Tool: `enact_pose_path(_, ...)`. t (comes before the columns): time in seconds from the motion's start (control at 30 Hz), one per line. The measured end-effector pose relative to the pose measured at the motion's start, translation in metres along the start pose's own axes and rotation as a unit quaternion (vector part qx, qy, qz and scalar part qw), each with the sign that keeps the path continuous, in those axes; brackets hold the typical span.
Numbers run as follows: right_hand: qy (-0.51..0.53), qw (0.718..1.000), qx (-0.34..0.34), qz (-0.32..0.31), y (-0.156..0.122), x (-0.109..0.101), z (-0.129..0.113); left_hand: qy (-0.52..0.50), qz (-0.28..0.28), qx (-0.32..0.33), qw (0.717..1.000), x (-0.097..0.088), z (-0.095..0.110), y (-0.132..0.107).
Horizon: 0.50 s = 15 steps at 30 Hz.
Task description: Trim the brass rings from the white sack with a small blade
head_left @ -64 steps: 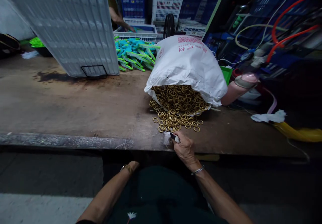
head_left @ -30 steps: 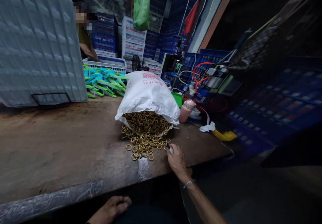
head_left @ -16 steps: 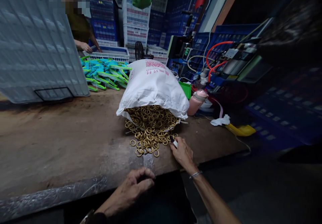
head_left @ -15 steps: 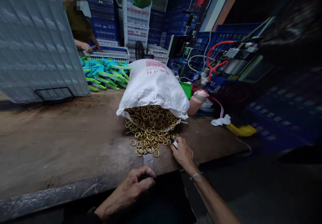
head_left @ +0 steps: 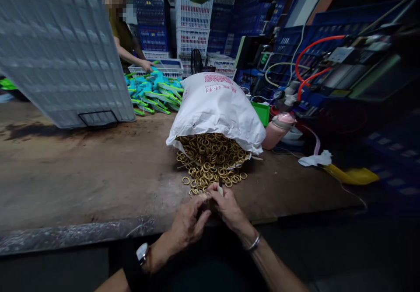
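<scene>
In my right hand (head_left: 228,205) is a small tool (head_left: 220,188) with a white handle and a narrow dark tip pointing up and away; its exact kind is unclear. My left hand (head_left: 188,220) is curled, its fingertips meeting those of my right hand, its thumb lower and apart. Whatever lies between the fingertips is too small and shaded to name. Just beyond both hands, a heap of brass-coloured rings (head_left: 206,172) spills onto the table. The rings come from the open mouth of a white woven sack (head_left: 216,108) with red print, lying on its side.
A large translucent plastic bin (head_left: 72,64) stands on the wooden table (head_left: 82,174) at left. Behind it, a person (head_left: 131,56) reaches to a pile of blue-green plastic pieces (head_left: 154,91). A pink bottle (head_left: 278,128), machinery with orange hoses (head_left: 303,47) and a yellow item (head_left: 354,175) are at right.
My left hand has moved forward and my right hand inward with the tool, so their fingertips now meet near the rings. The view has shifted left. The other person's hand moved to the blue-green pile.
</scene>
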State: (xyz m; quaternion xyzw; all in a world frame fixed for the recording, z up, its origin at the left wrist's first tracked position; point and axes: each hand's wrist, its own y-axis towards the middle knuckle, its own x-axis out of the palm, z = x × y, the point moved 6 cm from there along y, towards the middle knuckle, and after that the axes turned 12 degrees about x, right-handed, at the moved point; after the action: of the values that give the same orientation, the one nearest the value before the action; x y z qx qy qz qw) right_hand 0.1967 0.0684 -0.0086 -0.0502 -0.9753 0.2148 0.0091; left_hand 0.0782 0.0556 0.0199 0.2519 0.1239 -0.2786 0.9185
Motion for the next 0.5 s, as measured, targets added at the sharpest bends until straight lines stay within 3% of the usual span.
enact_pose_path(0.13, 0.064, 0.991, 0.086, -0.077, -0.005, 0.018, 0.009, -0.005, 0.04, -0.02, 0.999, -0.003, -0.005, -0.005)
enact_pose_path(0.3, 0.101, 0.981, 0.123, -0.108, -0.011, 0.022, 0.012, -0.031, 0.06, -0.027, 0.997, -0.005, -0.011, -0.007)
enact_pose_path(0.4, 0.077, 0.985, 0.108, -0.109, -0.013, 0.022, 0.011, -0.051, 0.052, -0.051, 0.996, -0.008, -0.013, -0.005)
enact_pose_path(0.5, -0.014, 0.997, 0.037, -0.065, -0.014, 0.017, 0.002, -0.073, 0.048, -0.07, 0.994, -0.012, -0.014, -0.001)
